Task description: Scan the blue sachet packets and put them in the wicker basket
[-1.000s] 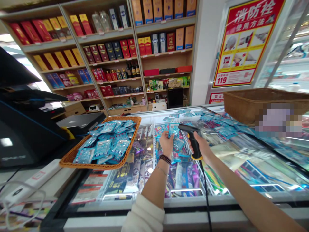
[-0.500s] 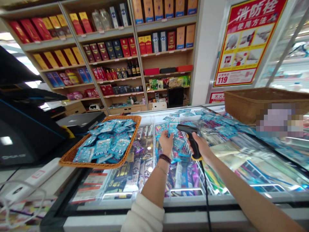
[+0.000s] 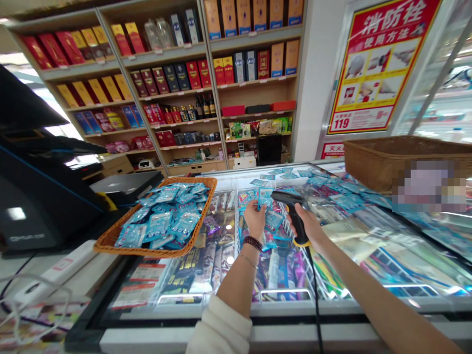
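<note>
Left hand (image 3: 254, 220) is pinching a blue sachet (image 3: 264, 197) up just beside the nose of a black-and-yellow handheld barcode scanner (image 3: 297, 221), grip closed on the sachet's lower edge; right hand (image 3: 309, 227) is clenching the scanner handle, grip tight, black cord (image 3: 314, 300) hanging down. Both hands are hovering above the glass-topped chest freezer (image 3: 221, 319); a wicker basket (image 3: 147, 254) heaped with more blue sachets (image 3: 162, 221) is sitting on the freezer's left end, another basket (image 3: 383, 162) on its right
</note>
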Demonstrator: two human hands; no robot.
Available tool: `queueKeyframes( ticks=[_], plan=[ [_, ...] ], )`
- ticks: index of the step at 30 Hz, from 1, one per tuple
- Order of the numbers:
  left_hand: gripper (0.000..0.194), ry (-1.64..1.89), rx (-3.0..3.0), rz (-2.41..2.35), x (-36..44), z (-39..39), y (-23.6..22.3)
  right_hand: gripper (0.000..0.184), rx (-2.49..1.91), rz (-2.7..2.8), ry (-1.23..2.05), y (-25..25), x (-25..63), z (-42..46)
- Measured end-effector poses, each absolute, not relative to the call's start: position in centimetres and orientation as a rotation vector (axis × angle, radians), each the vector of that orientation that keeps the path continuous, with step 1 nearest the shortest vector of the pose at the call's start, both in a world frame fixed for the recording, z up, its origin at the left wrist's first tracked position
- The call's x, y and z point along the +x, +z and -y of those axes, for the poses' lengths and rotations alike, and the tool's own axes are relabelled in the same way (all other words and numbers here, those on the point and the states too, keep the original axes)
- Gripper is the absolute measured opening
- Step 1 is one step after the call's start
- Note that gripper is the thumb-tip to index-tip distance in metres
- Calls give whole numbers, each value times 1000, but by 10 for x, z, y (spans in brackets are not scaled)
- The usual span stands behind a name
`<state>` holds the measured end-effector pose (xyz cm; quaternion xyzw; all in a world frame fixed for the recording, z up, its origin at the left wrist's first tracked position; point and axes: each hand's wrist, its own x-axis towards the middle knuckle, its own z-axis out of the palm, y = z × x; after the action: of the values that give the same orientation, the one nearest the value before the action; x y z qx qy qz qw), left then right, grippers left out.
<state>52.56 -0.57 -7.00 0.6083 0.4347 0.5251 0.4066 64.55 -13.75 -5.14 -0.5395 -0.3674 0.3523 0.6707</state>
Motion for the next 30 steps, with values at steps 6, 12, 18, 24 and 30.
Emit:
queueKeyframes(
  ticks=[6,12,18,24,30],
  plan=[
    [13,1323,1562,-1074,523,6,-69,70,-1223,846,792,-59,649,134],
    [12,1382,1504,-1062,525,6,-70,68,-1211,869,801,-56,646,138],
    [12,1368,1502,-1068,525,5,-72,68,-1216,887,832,-50,643,144],
    [12,1361,1513,-1045,518,7,-67,67,-1235,842,832,-49,645,142],
    [17,1389,1501,-990,482,-3,-57,60,-1227,757,828,-47,648,139]
  ],
)
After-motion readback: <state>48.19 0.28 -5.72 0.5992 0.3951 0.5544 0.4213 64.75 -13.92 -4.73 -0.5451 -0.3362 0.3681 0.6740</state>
